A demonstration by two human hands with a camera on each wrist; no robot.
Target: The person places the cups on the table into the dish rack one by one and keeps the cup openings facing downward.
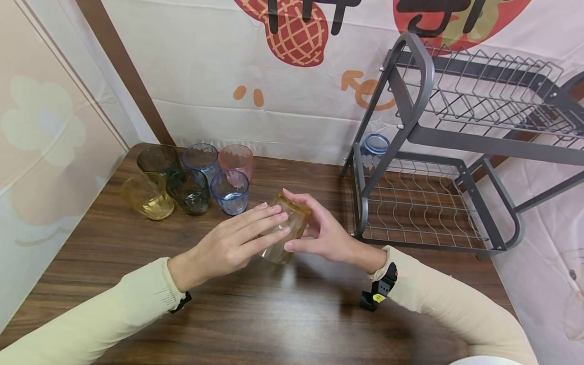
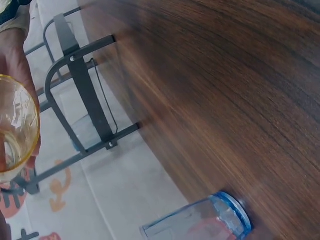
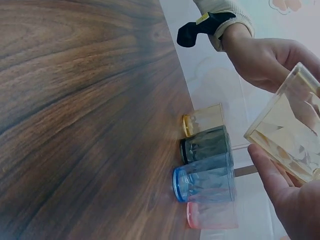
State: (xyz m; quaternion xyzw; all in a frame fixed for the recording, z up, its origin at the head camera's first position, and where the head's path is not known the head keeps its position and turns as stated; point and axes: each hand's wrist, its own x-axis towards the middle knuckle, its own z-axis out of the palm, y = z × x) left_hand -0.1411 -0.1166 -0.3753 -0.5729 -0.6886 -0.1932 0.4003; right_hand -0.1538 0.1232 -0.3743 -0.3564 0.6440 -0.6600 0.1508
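Observation:
Above the middle of the table, a tilted, see-through amber cup (image 1: 292,228) is held between both hands. My right hand (image 1: 326,230) grips it from the right, thumb on the near side and fingers around the far end. From the other side, my left hand (image 1: 232,243) holds it with long fingers laid across its upper side. The left thumb is hidden in the head view, but part of that hand shows through the cup wall (image 3: 285,135) in the right wrist view. In the left wrist view the cup's round amber rim (image 2: 37,125) appears at the left edge.
Several tinted cups cluster at the back left: yellow (image 1: 155,200), dark green (image 1: 189,192), blue (image 1: 230,192) and pink (image 1: 237,157) among them. A grey two-tier wire dish rack (image 1: 410,126) stands at the right, with a blue-tinted cup (image 1: 376,147) on its lower tier. Printed cloth (image 1: 205,76) hangs behind.

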